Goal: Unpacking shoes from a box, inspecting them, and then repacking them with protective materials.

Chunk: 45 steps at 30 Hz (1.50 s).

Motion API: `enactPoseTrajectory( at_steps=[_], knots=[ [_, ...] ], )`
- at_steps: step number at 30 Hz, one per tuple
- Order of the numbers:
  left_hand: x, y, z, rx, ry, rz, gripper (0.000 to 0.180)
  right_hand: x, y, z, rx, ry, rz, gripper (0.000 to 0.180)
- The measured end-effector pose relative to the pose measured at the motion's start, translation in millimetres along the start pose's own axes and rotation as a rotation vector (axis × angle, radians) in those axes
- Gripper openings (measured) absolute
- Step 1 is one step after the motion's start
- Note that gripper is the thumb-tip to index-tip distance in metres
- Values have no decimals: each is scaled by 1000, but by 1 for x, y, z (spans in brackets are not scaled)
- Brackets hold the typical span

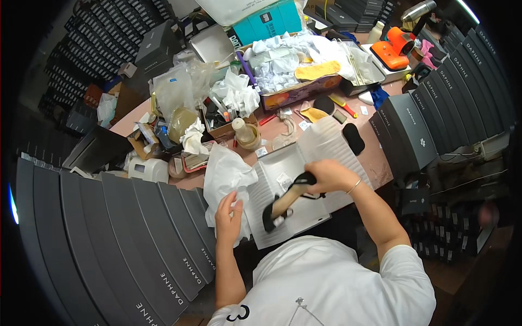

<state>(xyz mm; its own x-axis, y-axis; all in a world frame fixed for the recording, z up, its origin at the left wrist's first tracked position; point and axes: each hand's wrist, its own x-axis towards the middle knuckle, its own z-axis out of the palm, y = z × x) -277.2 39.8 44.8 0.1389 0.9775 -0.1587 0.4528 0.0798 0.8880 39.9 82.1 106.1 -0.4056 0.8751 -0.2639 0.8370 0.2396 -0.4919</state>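
While right hand [328, 176] holds shoe [286, 202], left hand [228, 216] near white wrapping [227, 169]

Right hand [329, 176] curled, right arm [381, 221] bent, left hand [228, 216] loose, fingers [225, 203] extended forward

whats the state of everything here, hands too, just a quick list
right hand: closed on the black shoe
left hand: open, empty, by the white sheet
black shoe: held tilted over the shoebox, blurred
shoebox: open
striped wrapping paper: spread open
white sheet: creased
patterned carton: open, full of crumpled paper
yellow insole: lying on the crumpled paper
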Motion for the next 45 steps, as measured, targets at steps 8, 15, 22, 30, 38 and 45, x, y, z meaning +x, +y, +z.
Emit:
enactPoseTrajectory(
  at_steps=[8, 15, 22, 30, 38, 45],
  knots=[
    [-4, 10, 63, -1287, -408, -593, 70, 36, -55, 36, -39, 519, -471, 29],
    [-21, 5, 77, -1477, -244, -618, 72, 22, -68, 114, 147, 404, -173, 38],
    [-35, 15, 85, -1363, -111, -607, 73, 11, -63, 121, 291, 274, -128, 41],
    [-39, -1, 87, -1365, -134, -585, 71, 14, -61, 126, 227, 363, -305, 45],
    [-42, -1, 91, -1200, 49, -596, 76, 17, -71, 115, 515, 171, -225, 81],
    [-46, 6, 88, -1286, 6, -562, 74, 0, -81, 117, 422, 184, -138, 69]
  ],
)
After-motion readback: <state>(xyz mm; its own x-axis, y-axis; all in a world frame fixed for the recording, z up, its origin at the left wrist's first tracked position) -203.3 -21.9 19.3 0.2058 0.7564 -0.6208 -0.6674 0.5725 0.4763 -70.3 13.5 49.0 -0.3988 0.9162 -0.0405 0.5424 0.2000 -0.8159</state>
